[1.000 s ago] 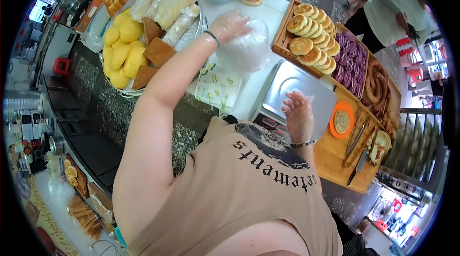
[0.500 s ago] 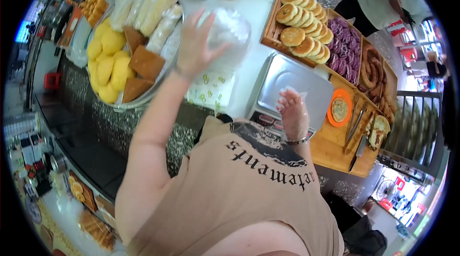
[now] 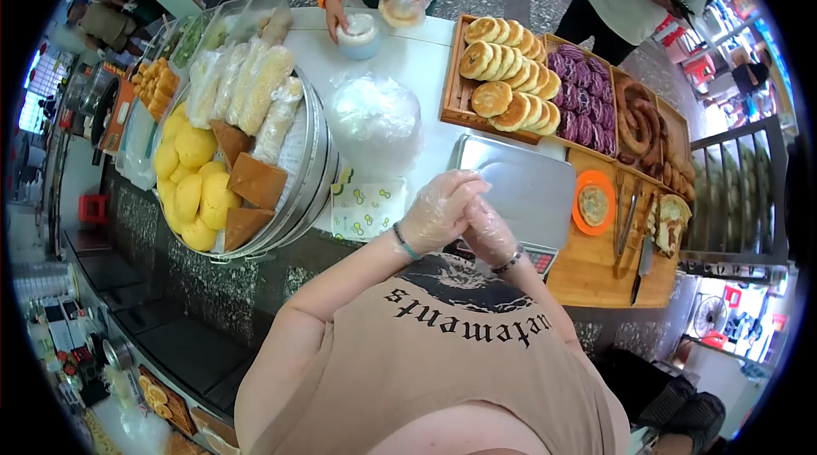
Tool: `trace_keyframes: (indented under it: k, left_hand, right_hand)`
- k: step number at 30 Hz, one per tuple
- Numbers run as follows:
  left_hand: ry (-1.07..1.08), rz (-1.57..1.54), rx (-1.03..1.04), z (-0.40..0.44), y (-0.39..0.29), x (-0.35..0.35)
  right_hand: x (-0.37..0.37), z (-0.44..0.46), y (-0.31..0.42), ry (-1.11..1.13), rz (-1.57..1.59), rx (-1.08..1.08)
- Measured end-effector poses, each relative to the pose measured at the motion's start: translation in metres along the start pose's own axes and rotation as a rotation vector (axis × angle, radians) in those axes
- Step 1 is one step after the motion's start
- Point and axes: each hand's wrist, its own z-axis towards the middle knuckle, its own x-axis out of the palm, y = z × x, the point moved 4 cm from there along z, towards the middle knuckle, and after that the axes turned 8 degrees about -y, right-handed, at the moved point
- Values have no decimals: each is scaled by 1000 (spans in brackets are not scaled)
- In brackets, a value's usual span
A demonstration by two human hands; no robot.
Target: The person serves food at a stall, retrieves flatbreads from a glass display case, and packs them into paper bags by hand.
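My left hand (image 3: 436,210) and my right hand (image 3: 491,232) are clasped together in front of my chest, both in clear plastic gloves. Their fingers are folded against each other, and I see nothing held between them. Just beyond them lies a metal scale (image 3: 519,183), its display end partly hidden by my right hand and wrist. To the left of my hands is a patterned stack of paper sheets (image 3: 368,210). Behind the paper sits a heap of clear plastic bags (image 3: 374,119).
At left, a round steamer (image 3: 319,165) holds yellow buns (image 3: 200,191), brown cake pieces and wrapped corn. Wooden trays hold flatbreads (image 3: 511,72) and purple rolls (image 3: 579,102). A knife (image 3: 642,268) lies on the board at right. Across the counter, a person's hand (image 3: 337,19) touches a bowl (image 3: 358,38).
My left hand has come back from the plastic bags to meet my right hand, and both now clasp. The person opposite now holds a bagged flatbread up and touches the bowl.
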Motion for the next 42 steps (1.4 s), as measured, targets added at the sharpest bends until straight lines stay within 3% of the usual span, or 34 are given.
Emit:
trace_keyframes:
  k: [4, 6, 9, 12, 14, 15, 20, 21, 24, 28, 29, 31, 32, 34, 36, 38, 40, 42]
  left_hand:
    - [20, 24, 46, 1, -6, 18]
    - [161, 40, 75, -10, 1, 32]
    - [222, 38, 159, -7, -9, 39]
    - [212, -13, 75, -6, -9, 42]
    - [303, 14, 104, -7, -14, 43]
    - [319, 25, 184, -13, -8, 49]
    - [355, 78, 105, -22, -10, 50]
    - [360, 95, 119, -24, -10, 50]
    - [259, 28, 33, -39, 2, 55]
    - [254, 11, -41, -47, 12, 49]
    - [249, 12, -57, -43, 8, 41]
    - [-60, -96, -175, -30, 10, 10]
    - [-116, 22, -171, -33, 20, -6]
    - [-219, 239, -212, -42, 46, -49]
    - [-309, 342, -345, -46, 73, -95]
    - [-354, 341, -429, -32, 90, -125]
    - [-375, 454, -196, -4, 92, -146]
    - [-358, 436, -142, 32, 91, -151]
  right_hand:
    - [2, -9, 9, 41, -137, -70]
    - [-30, -11, -4, -39, -505, 60]
    - [-15, -25, 12, -172, -576, -106]
    - [-24, -25, 3, -106, -551, -72]
    - [-19, -34, 16, -201, -819, 17]
    - [-22, -32, 11, -183, -764, -55]
    - [-23, -40, 1, -118, -603, 99]
    - [-26, -38, -5, -146, -570, 38]
    - [-30, -33, -10, -136, -536, -22]
    - [-31, -23, -11, -42, -845, -29]
    - [-29, -21, -9, -13, -803, 2]
    - [-18, -15, -4, -41, -580, -20]
    - [-11, -10, 0, -35, -586, -14]
    - [-8, 6, 11, -241, -450, -26]
    - [-1, 28, 21, -270, -537, -81]
    - [43, 52, 62, -179, -1174, -487]
    - [86, 81, 84, -130, -1503, -918]
    - [120, 123, 94, -124, -1479, -954]
